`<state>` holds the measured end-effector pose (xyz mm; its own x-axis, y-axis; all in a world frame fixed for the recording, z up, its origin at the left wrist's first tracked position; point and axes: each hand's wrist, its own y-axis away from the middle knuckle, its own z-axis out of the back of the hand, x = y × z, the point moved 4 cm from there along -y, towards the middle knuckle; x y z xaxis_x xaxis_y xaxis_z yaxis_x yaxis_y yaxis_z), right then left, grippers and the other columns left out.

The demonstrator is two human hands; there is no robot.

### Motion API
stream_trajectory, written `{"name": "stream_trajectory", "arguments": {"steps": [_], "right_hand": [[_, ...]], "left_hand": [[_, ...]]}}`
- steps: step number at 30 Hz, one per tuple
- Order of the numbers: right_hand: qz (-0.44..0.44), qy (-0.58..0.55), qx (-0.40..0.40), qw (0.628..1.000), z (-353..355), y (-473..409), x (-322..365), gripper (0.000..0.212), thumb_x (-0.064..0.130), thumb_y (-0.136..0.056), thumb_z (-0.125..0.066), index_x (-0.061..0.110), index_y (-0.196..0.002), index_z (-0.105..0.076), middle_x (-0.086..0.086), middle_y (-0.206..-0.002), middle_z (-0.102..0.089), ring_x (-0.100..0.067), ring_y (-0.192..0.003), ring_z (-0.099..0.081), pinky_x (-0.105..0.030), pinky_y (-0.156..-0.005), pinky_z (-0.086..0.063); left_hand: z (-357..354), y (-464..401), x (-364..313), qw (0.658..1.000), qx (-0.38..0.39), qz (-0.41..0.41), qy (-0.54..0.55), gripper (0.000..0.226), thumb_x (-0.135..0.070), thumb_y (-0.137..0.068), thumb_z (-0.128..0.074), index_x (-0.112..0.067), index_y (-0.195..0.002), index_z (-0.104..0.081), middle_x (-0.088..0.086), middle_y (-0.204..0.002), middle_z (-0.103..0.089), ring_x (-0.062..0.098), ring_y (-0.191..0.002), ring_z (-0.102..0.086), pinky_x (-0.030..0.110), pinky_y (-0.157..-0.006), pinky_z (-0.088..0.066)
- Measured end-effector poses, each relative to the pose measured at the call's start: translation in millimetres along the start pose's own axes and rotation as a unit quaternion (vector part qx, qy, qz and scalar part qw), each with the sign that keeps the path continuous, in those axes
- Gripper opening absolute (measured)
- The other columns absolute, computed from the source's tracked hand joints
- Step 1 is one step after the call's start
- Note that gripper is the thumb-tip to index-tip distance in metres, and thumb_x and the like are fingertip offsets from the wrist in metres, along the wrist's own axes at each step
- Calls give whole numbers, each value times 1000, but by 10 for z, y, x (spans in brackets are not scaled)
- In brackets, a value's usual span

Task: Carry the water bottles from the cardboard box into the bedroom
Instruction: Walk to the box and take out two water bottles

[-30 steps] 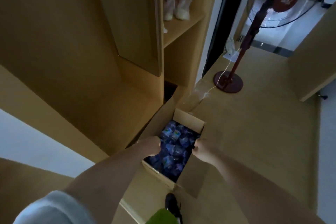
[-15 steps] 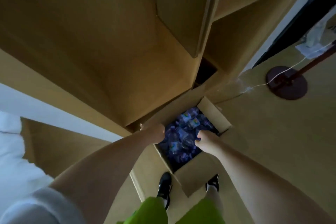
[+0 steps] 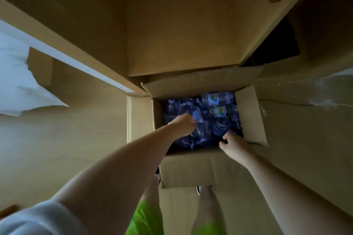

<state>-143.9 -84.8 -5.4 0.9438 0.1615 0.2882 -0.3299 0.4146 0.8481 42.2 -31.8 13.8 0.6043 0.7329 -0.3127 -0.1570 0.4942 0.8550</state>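
Many bottles [image 3: 217, 99] lie loose and jumbled in the open box [image 3: 248, 112], centre of frame, flaps folded out, on the floor [image 3: 298, 139] against a wooden cabinet [image 3: 172, 25] that fills the upper frame; none has left the box yet as far as this view shows, so the task looks barely begun; left hand [image 3: 183, 125] reaches in from lower left, fingers curled round one bottle [image 3: 197, 118] near the left middle of the pile, gripping it at what looks like the upper body, cap end toward upper frame; right hand [image 3: 232, 144] sits at the lower right inner corner of the box, fingers partly curled, tips down among the bottles; cannot tell whether it has hold of one or only touches the pile; step in hand, by my reading: pick bottles out for carrying; to do it well, close fully round the body rather than the cap, lift straight up so neighbours do not roll or snag, get the right hand firmly on a second bottle before rising; thin plastic will likely flex under a hard squeeze; dim light in the box makes aim harder; labels: two bottles at upper right of the pile show a pale label with a multicoloured swirl logo; a dark bottle at lower centre-right bears pale script; no writing legible; lower frame shows green shorts [image 3: 147, 221].
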Motion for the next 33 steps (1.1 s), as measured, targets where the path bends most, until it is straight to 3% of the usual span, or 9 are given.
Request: {"name": "stream_trajectory", "arguments": {"steps": [2, 4, 8, 11, 15, 20, 25, 28, 33], "right_hand": [[-6, -7, 5, 1000, -39, -280, -140, 38, 27, -101, -45, 0, -127, -49, -18, -118, -60, -30, -94, -62, -41, -82, -50], [-2, -17, 14, 1000, -147, -526, -204, 37, 27, -101, -45, 1, -128, -48, -19, -126, -57, -28, -93, -63, -40, -80, -50], [1, -57, 28, 998, -496, -1013, -239, 36, 24, -100, -47, 4, -130, -42, -8, -92, -58, -19, -67, -55, -29, -52, -39], [-19, -138, 32, 990, -854, -1387, -270, 40, 20, -99, -50, 6, -133, -35, -3, -82, -52, -15, -62, -50, -26, -47, -31], [-57, -208, 33, 976, -1215, -1683, -312, 46, 20, -98, -53, 1, -133, -31, -19, -112, -56, -30, -87, -56, -28, -62, -37], [-122, -313, 36, 941, -1438, -1950, -367, 47, 25, -96, -56, 0, -133, -42, -17, -116, -58, -33, -101, -58, -44, -87, -49], [-141, -400, 31, 905, -1562, -2128, -406, 34, 16, -95, -60, 6, -126, -49, -11, -115, -58, -30, -106, -56, -48, -96, -49], [-102, -381, 9, 919, -1526, -2100, -403, 12, 12, -96, -54, 3, -105, -53, -15, -92, -59, -32, -87, -59, -48, -84, -50], [8, -259, -129, 957, -1108, -1848, -256, 39, 25, -95, -55, 10, -129, -43, -6, -97, -64, -26, -76, -61, -30, -56, -40]], "left_hand": [[-197, -215, 67, 1000, 14, 11, 2, 30, -15, -99, -41, 3, -110, -62, 20, -115, -63, 26, -89, -56, 36, -78, -46], [-330, -375, 196, 999, 16, 30, -3, 26, -13, -98, -41, 0, -104, -63, 20, -114, -63, 28, -91, -56, 33, -75, -42], [-552, -697, 430, 998, 0, 60, 11, 32, -11, -98, -39, -2, -120, -60, 20, -122, -59, 34, -108, -57, 34, -86, -45], [-833, -903, 641, 996, -8, 89, 13, 34, -14, -100, -37, -8, -126, -58, 18, -128, -57, 34, -114, -55, 34, -89, -45], [-1192, -1000, 918, 991, -1, 124, 51, 33, -18, -96, -40, -16, -120, -61, 13, -122, -61, 33, -108, -59, 38, -92, -50], [-1357, -1075, 1125, 987, 15, 152, 51, 34, -23, -94, -42, -23, -122, -60, 11, -122, -62, 32, -105, -60, 38, -91, -51], [-1301, -1211, 1125, 990, -9, 137, 41, 33, -23, -95, -40, -21, -121, -61, 11, -122, -62, 32, -106, -60, 39, -90, -52], [-1277, -1247, 1045, 992, -10, 119, 38, 31, -22, -97, -39, -17, -121, -60, 12, -123, -61, 31, -106, -60, 41, -91, -52], [-1233, -1196, 886, 995, -15, 96, 25, 30, -19, -97, -41, -20, -120, -60, 10, -126, -60, 31, -111, -58, 39, -94, -50]]}}
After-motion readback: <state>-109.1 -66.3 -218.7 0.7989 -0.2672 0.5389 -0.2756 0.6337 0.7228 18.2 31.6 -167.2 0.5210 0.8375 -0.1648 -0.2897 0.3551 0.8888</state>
